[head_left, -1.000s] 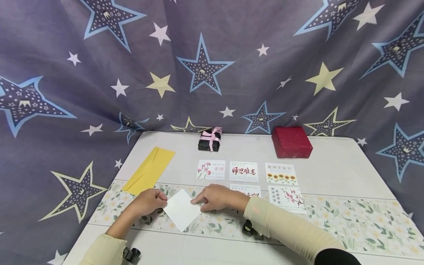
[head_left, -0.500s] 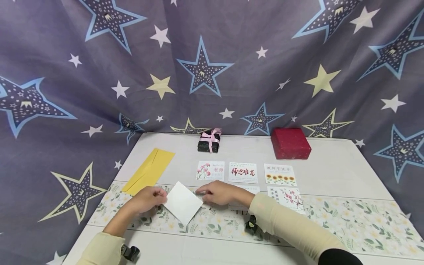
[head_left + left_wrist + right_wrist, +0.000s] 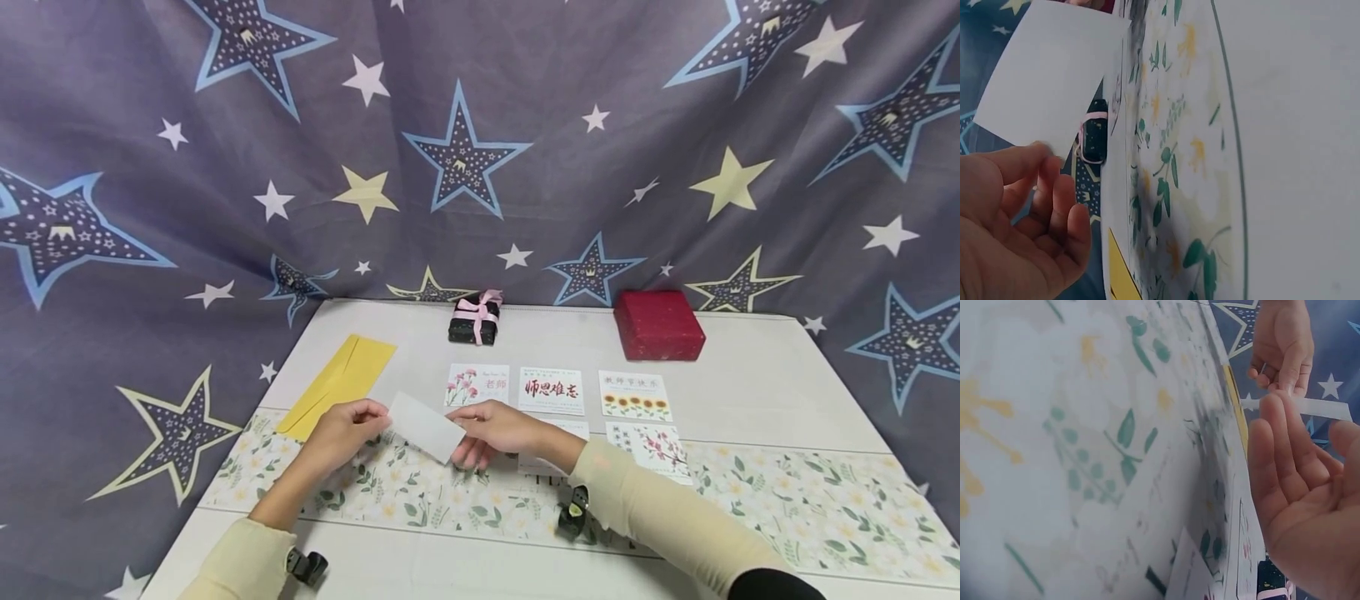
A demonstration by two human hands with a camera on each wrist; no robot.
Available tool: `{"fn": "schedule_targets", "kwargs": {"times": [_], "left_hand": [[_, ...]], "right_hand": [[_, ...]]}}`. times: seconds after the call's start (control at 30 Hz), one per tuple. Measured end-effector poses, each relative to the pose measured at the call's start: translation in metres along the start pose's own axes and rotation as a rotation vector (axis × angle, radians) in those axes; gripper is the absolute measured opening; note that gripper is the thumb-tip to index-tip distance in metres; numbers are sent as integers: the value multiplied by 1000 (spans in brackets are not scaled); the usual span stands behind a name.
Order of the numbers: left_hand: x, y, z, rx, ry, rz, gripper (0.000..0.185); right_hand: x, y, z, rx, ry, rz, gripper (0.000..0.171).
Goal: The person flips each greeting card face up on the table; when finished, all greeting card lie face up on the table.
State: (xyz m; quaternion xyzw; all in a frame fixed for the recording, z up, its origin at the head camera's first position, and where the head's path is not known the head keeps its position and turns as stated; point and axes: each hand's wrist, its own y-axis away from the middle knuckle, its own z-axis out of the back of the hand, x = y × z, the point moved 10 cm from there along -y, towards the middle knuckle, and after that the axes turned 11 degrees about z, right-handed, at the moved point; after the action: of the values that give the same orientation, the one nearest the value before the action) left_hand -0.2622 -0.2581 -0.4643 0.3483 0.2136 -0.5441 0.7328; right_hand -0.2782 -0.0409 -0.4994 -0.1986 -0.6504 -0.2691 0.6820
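Observation:
A square white card [image 3: 423,427] with a plain face is held tilted above the table between both hands. My left hand [image 3: 345,433] pinches its left corner between thumb and fingers, as the left wrist view shows of the card [image 3: 1047,69]. At the opposite side my right hand [image 3: 498,429] holds the card's right edge, thumb on top and the other fingers beneath. In the right wrist view the card [image 3: 1329,409] appears nearly edge-on, and the right fingers [image 3: 1285,450] are fairly extended. What is on the card's underside is hidden.
A yellow envelope [image 3: 337,387] lies at the left. Several printed cards, among them a sunflower card [image 3: 636,396] and a blossom card [image 3: 651,452], lie in rows at the right. A black gift box [image 3: 474,321] with pink ribbon and a red box [image 3: 660,325] stand behind.
The white card has risen off the table and tilted. My right hand went from touching its right side, through a moment apart, to holding its right edge.

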Motion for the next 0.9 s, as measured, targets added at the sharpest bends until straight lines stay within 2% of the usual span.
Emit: {"fn": "schedule_targets", "kwargs": {"times": [0.13, 0.4, 0.5, 0.63, 0.8, 0.9], "left_hand": [[-5, -1, 2, -16, -12, -12, 18], [-20, 1, -6, 45, 5, -95, 22], [-25, -1, -13, 64, -8, -100, 23], [-33, -2, -22, 77, -83, -146, 24], [-47, -1, -37, 114, -164, -263, 34], [-53, 1, -47, 122, -204, -307, 39]], "right_hand": [[4, 2, 10, -61, 10, 19, 41], [18, 13, 30, -158, 205, 123, 42], [17, 17, 32, -157, 257, 135, 39], [19, 22, 29, -131, 352, 157, 39], [23, 28, 31, -123, 462, 172, 44], [24, 31, 32, -115, 525, 166, 47]]}}
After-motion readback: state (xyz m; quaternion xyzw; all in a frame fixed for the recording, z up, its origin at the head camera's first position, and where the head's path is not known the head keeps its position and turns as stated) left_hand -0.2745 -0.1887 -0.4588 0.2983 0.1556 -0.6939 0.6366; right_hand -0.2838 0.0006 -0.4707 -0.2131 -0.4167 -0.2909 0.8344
